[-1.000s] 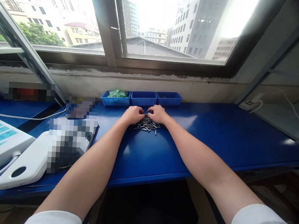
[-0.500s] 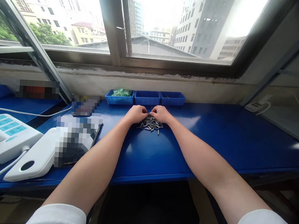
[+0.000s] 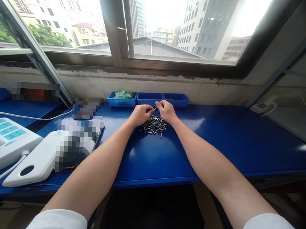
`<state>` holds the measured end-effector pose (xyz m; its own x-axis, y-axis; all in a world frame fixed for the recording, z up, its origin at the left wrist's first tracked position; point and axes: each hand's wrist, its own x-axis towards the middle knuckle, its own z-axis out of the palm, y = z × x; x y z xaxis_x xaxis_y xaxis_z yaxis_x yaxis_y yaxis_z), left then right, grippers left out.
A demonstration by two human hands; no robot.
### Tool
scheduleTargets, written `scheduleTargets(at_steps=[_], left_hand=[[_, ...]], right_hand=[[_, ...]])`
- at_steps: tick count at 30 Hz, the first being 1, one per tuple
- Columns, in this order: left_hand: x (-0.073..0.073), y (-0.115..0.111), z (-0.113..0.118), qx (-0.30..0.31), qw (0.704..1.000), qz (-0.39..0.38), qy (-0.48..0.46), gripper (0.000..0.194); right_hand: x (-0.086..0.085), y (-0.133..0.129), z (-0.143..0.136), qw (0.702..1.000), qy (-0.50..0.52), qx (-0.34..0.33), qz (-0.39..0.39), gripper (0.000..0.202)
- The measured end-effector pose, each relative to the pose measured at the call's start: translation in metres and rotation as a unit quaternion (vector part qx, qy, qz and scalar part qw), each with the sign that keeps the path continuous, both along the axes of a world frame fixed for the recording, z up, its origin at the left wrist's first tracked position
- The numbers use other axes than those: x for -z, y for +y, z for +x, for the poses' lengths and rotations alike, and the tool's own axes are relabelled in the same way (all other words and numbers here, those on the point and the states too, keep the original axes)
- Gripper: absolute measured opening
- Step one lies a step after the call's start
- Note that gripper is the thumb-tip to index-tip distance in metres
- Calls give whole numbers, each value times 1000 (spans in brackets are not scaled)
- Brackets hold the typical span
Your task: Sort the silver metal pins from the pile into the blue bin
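Observation:
A pile of small metal pins [image 3: 154, 125] lies on the blue table [image 3: 150, 155]. At the pile's upper left, my left hand [image 3: 141, 114] is closed, with a small metal pin pinched at its fingertips. My right hand [image 3: 166, 112] is closed just above the pile's right side; a thin metal piece shows by its fingertips, but whether it grips it is unclear. Behind the hands stand three blue bins: the left bin [image 3: 121, 102] holds green plastic bags, the middle bin [image 3: 150, 97] is partly hidden, and the right bin [image 3: 178, 103] has a few small dark pieces.
On the left are a white power strip [image 3: 14, 139], a white device [image 3: 34, 161] with a dark oval, a cable and blurred items. A metal shelf post [image 3: 45, 66] rises at the left. A white socket block [image 3: 259, 108] sits at the back right.
Both hands have risen slightly from the pile, the right one more, its fingers tilting upward. A pin now shows at my left fingertips.

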<state>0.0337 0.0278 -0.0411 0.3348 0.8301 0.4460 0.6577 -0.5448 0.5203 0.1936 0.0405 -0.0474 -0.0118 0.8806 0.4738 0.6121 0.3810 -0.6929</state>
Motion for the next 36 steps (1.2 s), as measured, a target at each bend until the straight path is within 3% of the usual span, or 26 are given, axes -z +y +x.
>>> scheduleTargets(at_steps=[6,13,18,21,24,28,36], left_hand=[[5,8,-1,-59,997,6,44,28],[6,15,-7,-130,990,6,54,29],[6,16,-6,-131,990,11,53,31],[6,16,-5,-132,990,28,46,32],[6,16,-5,-145,988,37,40,30],[8,15,-7,-145,985,19,95,26],[11,15,-7,-119,977,9,176,27]], right_hand=[[1,-1,0,1000,11,-14,-3,41],[4,0,-1,984,127,-125,-3,31],[5,-1,-1,979,147,-138,-5,31],[4,1,2,989,108,-101,2,38],[1,3,8,999,10,10,29,48],[0,6,18,982,-129,138,6,67],[8,17,30,952,-222,184,-107,72]])
